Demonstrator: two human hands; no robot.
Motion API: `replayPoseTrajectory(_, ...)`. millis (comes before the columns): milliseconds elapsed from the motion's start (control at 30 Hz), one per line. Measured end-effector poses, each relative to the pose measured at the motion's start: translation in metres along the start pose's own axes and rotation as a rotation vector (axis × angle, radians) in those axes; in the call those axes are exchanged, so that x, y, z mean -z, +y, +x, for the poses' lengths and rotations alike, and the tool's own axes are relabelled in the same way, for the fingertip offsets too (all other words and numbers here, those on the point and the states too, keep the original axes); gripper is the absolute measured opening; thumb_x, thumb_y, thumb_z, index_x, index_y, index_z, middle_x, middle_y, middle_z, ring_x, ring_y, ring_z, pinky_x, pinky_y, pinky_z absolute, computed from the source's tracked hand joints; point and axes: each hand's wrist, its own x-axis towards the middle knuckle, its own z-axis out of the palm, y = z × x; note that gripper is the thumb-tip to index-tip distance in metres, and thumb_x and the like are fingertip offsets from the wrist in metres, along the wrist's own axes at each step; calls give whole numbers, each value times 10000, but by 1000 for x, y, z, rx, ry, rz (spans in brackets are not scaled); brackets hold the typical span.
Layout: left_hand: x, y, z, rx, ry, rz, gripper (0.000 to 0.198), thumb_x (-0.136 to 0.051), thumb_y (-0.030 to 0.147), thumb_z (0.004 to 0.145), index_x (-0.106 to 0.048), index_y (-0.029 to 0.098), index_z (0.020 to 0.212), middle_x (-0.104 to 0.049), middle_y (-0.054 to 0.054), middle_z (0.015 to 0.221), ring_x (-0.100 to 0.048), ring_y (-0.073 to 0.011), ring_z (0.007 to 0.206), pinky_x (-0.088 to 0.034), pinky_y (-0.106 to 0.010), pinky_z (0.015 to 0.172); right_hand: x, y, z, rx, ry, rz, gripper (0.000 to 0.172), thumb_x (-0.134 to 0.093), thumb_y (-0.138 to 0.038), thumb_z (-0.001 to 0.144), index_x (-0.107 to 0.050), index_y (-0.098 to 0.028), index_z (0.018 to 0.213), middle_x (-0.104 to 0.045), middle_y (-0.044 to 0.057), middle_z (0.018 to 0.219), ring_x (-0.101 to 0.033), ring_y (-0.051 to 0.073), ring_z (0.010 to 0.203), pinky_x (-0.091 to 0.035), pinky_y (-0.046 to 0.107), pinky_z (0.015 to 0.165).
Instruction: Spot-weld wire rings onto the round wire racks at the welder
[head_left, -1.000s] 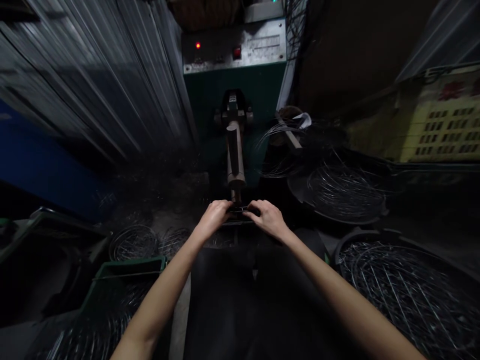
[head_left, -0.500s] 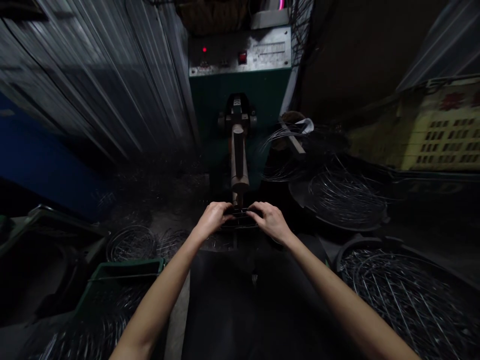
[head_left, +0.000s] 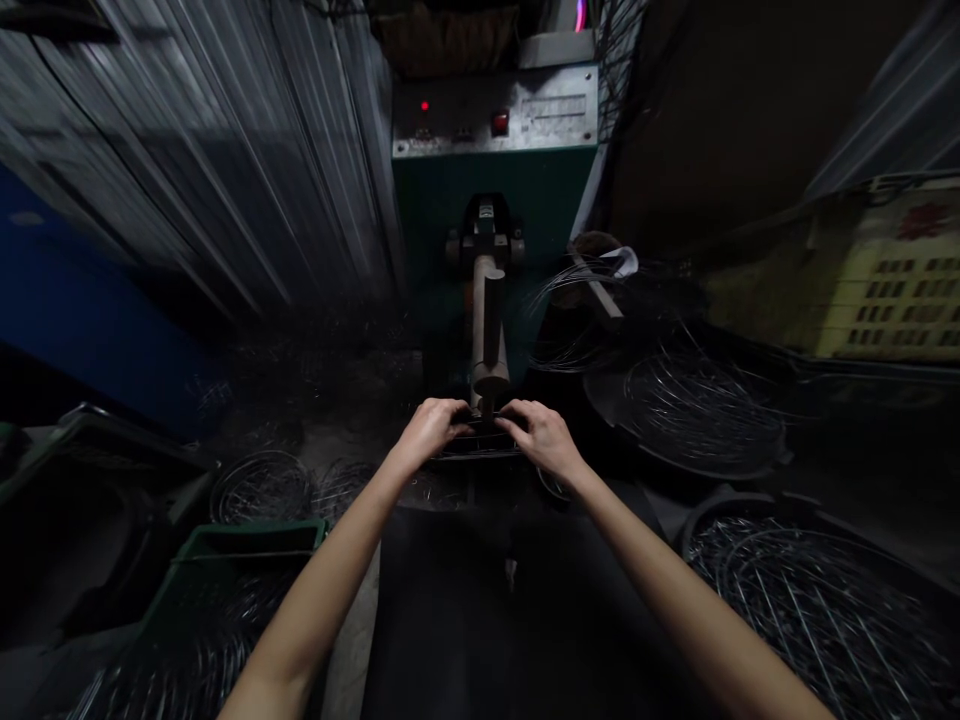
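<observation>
A dim workshop with a corrugated metal wall. A thin wire piece sits just below the tip of the brown arm of a green machine. The left hand and right hand pinch its ends, fingers curled shut. Wire rings lie to the right and a green crate to the left.

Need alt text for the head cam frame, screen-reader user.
The left hand and right hand grip a small wire piece under the brown arm of a green machine. Tubs of wire rings sit right, a green crate lower left.
</observation>
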Motion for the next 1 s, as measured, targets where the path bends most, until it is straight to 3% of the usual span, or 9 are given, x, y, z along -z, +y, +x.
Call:
replayPoseTrajectory(200,0,-1,1,11,-35,-17,200,-633,256,752,-675,170,928,-702,-40,868,-630,-170,811,-440,-226,702,-2,-3,1,-14,-15,25,131,-565,-332,837,-649,-238,873,-668,23,818,-587,171,763,-433,284,691)
replayPoseTrajectory(333,2,-1,1,38,-60,-21,215,-633,282,748,-676,170,927,-701,-36,850,-625,-173,795,-437,-237,691,9,-3,-3,2,-33,52,132,-556,-311,842,-661,-238,879,-671,17,821,-593,163,762,-433,276,704)
replayPoseTrajectory(500,5,-1,3,46,-62,7,250,-631,295,744,-665,181,963,-696,-49,886,-622,-194,839,-446,-266,734,30,38,-22,-121,153,70,176,-520,-306,853,-654,-207,907,-652,33,844,-573,143,684,-443,266,674)
replayPoseTrajectory(667,6,-4,3,58,-63,-54,251,-637,333,729,-664,202,941,-688,-13,827,-621,-172,780,-464,-258,711,23,72,-34,-55,-15,71,185,-483,-283,864,-641,-196,900,-629,46,870,-591,154,789,-451,278,746)
replayPoseTrajectory(800,10,-15,-8,112,-74,-108,255,-660,326,703,-663,205,927,-675,-4,823,-609,-164,772,-476,-264,717,17,54,-33,-1,-13,59,208,-439,-294,899,-633,-221,883,-611,22,788,-570,138,711,-429,248,686)
replayPoseTrajectory(933,13,-12,-21,113,113,-72,428,-684,392,685,-624,199,1062,-635,-38,944,-589,-165,788,-478,-272,709,14,25,-33,36,19,-100,237,-417,-316,916,-641,-237,906,-585,21,742,-536,130,654,-369,227,598)
replayPoseTrajectory(1000,10,-2,-20,67,137,-24,442,-678,405,697,-616,190,1078,-624,-53,993,-593,-179,850,-473,-281,756,11,15,-33,54,19,-176,250,-406,-303,922,-645,-232,914,-581,24,737,-523,128,645,-337,227,564)
